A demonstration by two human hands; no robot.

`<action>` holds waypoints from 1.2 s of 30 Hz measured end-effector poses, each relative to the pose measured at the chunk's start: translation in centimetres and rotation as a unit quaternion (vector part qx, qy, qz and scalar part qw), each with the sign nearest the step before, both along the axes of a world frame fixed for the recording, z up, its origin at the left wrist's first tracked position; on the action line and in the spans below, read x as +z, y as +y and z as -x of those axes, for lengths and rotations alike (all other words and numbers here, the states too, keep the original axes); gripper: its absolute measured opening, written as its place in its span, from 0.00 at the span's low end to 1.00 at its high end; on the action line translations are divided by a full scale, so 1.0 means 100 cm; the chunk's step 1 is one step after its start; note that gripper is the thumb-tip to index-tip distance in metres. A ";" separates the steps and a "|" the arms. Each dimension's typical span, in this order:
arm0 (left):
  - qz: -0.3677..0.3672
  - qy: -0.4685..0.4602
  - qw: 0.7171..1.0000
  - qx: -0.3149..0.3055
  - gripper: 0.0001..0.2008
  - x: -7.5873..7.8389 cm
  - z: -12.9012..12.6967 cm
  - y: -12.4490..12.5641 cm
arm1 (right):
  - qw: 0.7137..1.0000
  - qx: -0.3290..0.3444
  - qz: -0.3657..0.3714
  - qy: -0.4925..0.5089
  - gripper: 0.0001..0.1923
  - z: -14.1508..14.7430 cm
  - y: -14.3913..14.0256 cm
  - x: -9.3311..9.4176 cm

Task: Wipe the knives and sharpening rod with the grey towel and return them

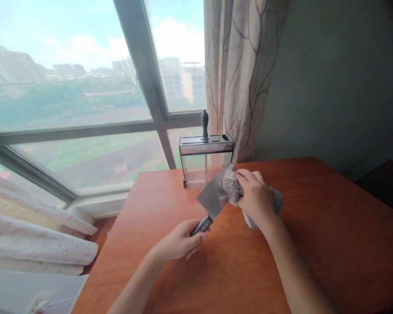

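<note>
My left hand (182,240) is closed round the dark handle of a cleaver (212,194), whose broad metal blade tilts up and to the right above the table. In my right hand (256,195) is a fluffy grey cloth (232,185), pressed against the right part of the blade. The cloth hides that part of the blade, and more of it hangs out below and behind my fingers. Just beyond the blade stands a clear-sided knife block (206,148) with a dark upright handle on its slotted top.
The reddish-brown wooden table (229,279) reaches to a large window (68,87) at the back left. A patterned curtain (242,65) hangs behind the knife block. Another pale curtain (36,240) bulges at the lower left, near a wall socket (37,305) with a cord.
</note>
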State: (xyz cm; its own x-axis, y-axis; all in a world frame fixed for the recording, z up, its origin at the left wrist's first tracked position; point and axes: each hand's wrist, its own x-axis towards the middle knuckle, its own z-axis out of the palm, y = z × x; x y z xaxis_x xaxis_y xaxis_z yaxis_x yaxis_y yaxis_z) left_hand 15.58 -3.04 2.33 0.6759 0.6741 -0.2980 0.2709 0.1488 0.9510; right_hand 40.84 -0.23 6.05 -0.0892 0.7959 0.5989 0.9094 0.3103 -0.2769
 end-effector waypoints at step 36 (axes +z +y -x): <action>-0.329 0.022 0.910 0.250 0.12 -0.003 0.011 0.012 | 0.852 -0.051 -0.070 0.517 0.21 -0.074 0.007 -0.025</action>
State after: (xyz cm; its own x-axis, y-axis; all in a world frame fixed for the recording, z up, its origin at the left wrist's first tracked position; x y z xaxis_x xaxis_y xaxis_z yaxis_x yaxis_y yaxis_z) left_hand 14.46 -1.87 2.03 0.2325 0.9369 0.2612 0.3659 -0.3331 0.8690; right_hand 48.28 0.46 3.55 0.6081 0.6829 0.4048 0.2254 0.3403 -0.9129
